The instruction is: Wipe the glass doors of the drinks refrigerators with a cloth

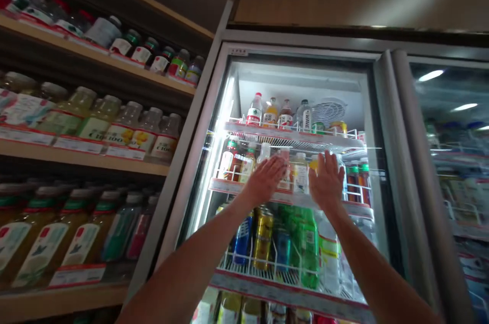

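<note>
One flat left hand [267,179] and splayed right hand [327,181], empty, faced a glass door [290,79], seemingly slick, best held by its frame [390,120].

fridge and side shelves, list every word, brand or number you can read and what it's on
"WAVE": a bottle on the fridge's upper shelf
"C100": bottles on a left-hand wooden shelf
Too small or blurred to read: the price strips, the sticker on the fridge frame and the remaining labels
</note>
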